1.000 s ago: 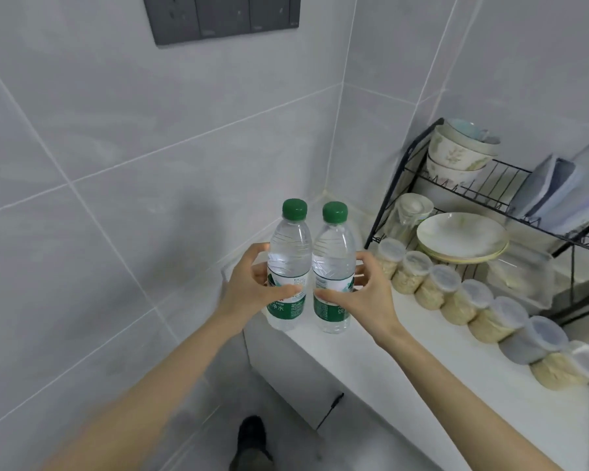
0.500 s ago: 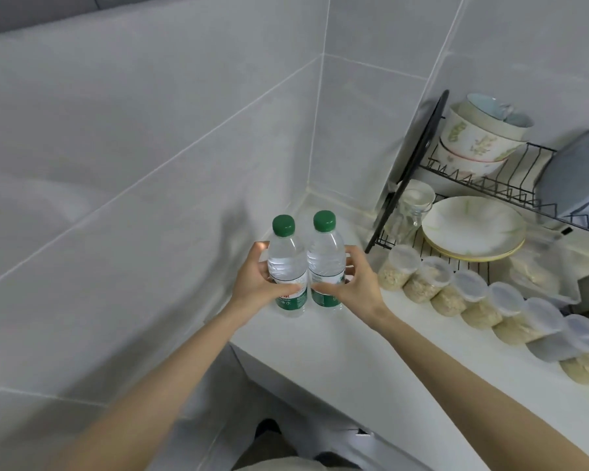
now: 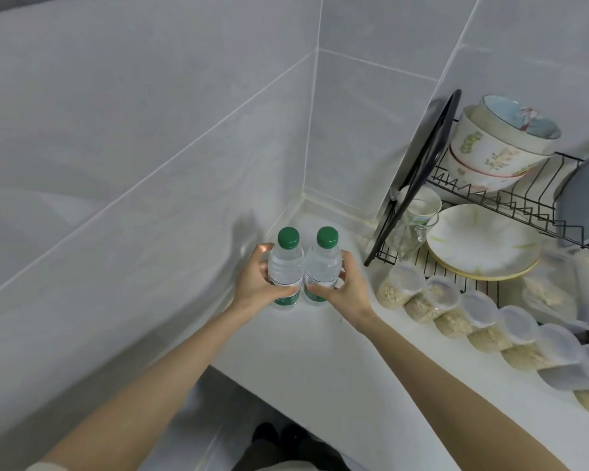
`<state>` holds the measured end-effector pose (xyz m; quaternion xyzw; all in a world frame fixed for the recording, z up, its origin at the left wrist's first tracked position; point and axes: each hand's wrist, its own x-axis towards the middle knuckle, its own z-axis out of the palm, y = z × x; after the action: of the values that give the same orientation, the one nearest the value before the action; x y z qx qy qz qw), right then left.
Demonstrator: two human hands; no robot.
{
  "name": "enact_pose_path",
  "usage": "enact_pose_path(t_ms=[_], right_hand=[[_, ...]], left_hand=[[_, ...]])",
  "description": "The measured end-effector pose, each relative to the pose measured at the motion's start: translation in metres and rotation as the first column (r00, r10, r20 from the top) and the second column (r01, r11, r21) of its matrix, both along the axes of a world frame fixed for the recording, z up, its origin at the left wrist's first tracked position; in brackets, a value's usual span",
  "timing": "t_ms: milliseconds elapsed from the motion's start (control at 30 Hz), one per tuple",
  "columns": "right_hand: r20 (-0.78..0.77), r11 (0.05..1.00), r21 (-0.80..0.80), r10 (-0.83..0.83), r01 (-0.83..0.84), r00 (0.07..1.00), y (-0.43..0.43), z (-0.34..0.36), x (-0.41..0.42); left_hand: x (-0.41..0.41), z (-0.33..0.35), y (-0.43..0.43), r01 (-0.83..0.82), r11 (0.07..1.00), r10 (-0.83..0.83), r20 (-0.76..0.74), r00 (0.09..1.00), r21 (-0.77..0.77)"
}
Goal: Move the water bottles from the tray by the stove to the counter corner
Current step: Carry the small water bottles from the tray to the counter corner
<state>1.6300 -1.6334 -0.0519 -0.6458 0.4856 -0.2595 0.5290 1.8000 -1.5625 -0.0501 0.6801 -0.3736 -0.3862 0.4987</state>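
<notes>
In the corner where 2 grey tiled walls meet, 2 clear plastic water bottles with green caps and green labels stand upright side by side, touching, on the white tabletop [image 3: 320,362]. The left hand [image 3: 257,287] wraps around the left bottle [image 3: 285,266], thumb across its front just above the label, fingers curled behind it. The right hand [image 3: 347,287] grips the right bottle [image 3: 323,265] in the same way, thumb across the front and fingers around the far side. Both bottles appear to rest with their bases on the tabletop, near the corner but not pushed against either wall. To the right, a black wire dish rack [image 3: 419,175] stands on the tabletop, well clear of the bottles. Its upper tier carries stacked patterned ceramic bowls [image 3: 490,147]; its lower tier carries a pale round plate [image 3: 483,243] and a clear glass cup [image 3: 415,219]. In front of the rack, a row of small clear plastic lidded jars of beige grain [image 3: 456,314] runs along the tabletop toward the right edge of the view.
</notes>
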Motion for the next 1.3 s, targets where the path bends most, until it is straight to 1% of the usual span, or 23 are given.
enact_pose_path(t_ms=[133,400,467,533,567,600,667,700,733,767,833,867,900,967,1033,1100,1200,1300], right_hand=[[-0.008,0.997,0.043,0.059,-0.058,0.998,-0.009,-0.002,-0.006],[-0.173,0.980,-0.025,0.190,-0.197,0.966,-0.024,0.014,-0.021],[-0.174,0.971,-0.075,0.211,-0.226,0.962,-0.027,0.029,-0.024],[-0.151,0.952,-0.181,0.221,-0.247,0.963,-0.029,0.048,-0.027],[-0.159,0.927,-0.245,0.249,-0.283,0.955,-0.030,0.059,-0.028],[-0.205,0.885,-0.310,0.295,-0.348,0.933,-0.033,0.069,-0.028],[-0.391,0.753,-0.397,0.379,-0.525,0.839,-0.041,0.084,-0.025],[-0.481,0.691,-0.409,0.393,-0.596,0.784,-0.045,0.089,-0.022],[-0.550,0.649,-0.406,0.389,-0.644,0.739,-0.050,0.092,-0.020],[-0.599,0.620,-0.399,0.383,-0.676,0.704,-0.053,0.097,-0.017],[-0.646,0.595,-0.367,0.390,-0.715,0.656,-0.059,0.108,-0.012],[-0.655,0.586,-0.352,0.403,-0.730,0.639,-0.062,0.114,-0.009],[-0.660,0.579,-0.340,0.414,-0.741,0.627,-0.065,0.119,-0.008],[-0.660,0.578,-0.344,0.412,-0.740,0.628,-0.072,0.123,-0.006],[-0.652,0.604,-0.361,0.381,-0.711,0.655,-0.080,0.122,-0.004],[-0.633,0.654,-0.384,0.328,-0.652,0.701,-0.090,0.119,0.000],[-0.573,0.757,-0.394,0.242,-0.522,0.783,-0.105,0.116,0.009],[-0.533,0.816,-0.395,0.171,-0.422,0.829,-0.123,0.114,0.021]], left_hand=[[0.000,-0.001,0.001,0.044,0.999,-0.045,0.026,0.999,0.016],[0.000,0.003,0.012,0.065,0.998,-0.065,0.009,0.998,-0.016],[0.002,0.010,0.014,0.056,0.998,-0.055,0.006,0.998,-0.041],[0.005,0.026,0.015,0.049,0.994,-0.045,0.035,0.998,-0.101],[0.006,0.037,0.014,0.048,0.990,-0.040,0.063,0.997,-0.134],[0.009,0.048,0.013,0.055,0.986,-0.039,0.103,0.994,-0.159],[0.012,0.068,0.009,0.102,0.979,-0.055,0.255,0.965,-0.175],[0.014,0.075,0.007,0.142,0.978,-0.081,0.349,0.934,-0.153],[0.015,0.080,0.005,0.181,0.977,-0.116,0.433,0.894,-0.113],[0.015,0.083,0.003,0.211,0.975,-0.151,0.507,0.849,-0.064],[0.014,0.084,-0.002,0.242,0.970,-0.197,0.629,0.752,0.014],[0.013,0.084,-0.003,0.246,0.969,-0.201,0.661,0.723,0.026],[0.013,0.084,-0.005,0.249,0.968,-0.203,0.667,0.717,0.026],[0.013,0.087,-0.006,0.242,0.970,-0.208,0.635,0.744,0.034],[0.014,0.090,-0.006,0.242,0.969,-0.224,0.601,0.767,0.052],[0.015,0.091,-0.007,0.262,0.963,-0.243,0.596,0.765,0.057],[0.014,0.089,-0.010,0.266,0.962,-0.246,0.610,0.754,0.060],[0.015,0.088,-0.011,0.265,0.962,-0.254,0.597,0.761,0.071]])
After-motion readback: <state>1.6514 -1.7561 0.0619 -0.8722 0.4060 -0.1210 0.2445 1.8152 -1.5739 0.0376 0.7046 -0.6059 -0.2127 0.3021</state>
